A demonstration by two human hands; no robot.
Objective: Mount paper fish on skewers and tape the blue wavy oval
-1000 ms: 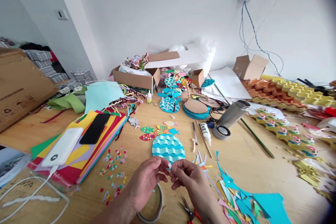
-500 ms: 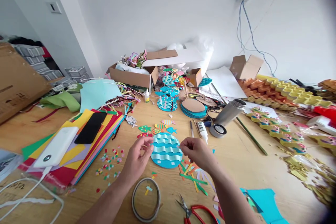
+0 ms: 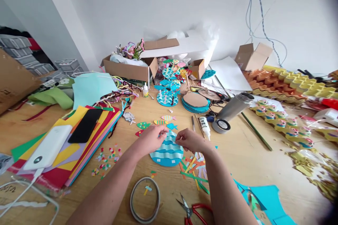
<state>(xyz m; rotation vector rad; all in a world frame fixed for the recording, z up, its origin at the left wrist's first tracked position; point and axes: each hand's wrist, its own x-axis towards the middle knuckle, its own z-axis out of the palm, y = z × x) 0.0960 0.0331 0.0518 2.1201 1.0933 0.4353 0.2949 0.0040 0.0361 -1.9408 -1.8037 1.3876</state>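
A round blue disc (image 3: 166, 162) with pale wavy paper strips glued across it lies on the wooden table. Over its upper left edge is my left hand (image 3: 153, 137), fingers bent and thumb and fingertips drawn together. My right hand (image 3: 188, 139) pinches at the disc's upper right edge. Whatever may be between the fingers of either hand is too small or hidden to name. Two small pale squares show near the disc's lower edge. Just behind the disc are several paper fish, among them a blue fish (image 3: 171, 126) and a green fish (image 3: 143, 125).
In front lie a tape roll (image 3: 131, 202) and red-handled scissors (image 3: 196, 206). Paper strips (image 3: 194, 168) are right of the disc. A glue bottle (image 3: 204, 127) and steel flask (image 3: 235, 107) stand beyond. Coloured sheets with a phone (image 3: 86, 125) are at left.
Both hands have moved forward to the disc's upper part, and the left has gone right, closer to the right hand. The view has shifted slightly.
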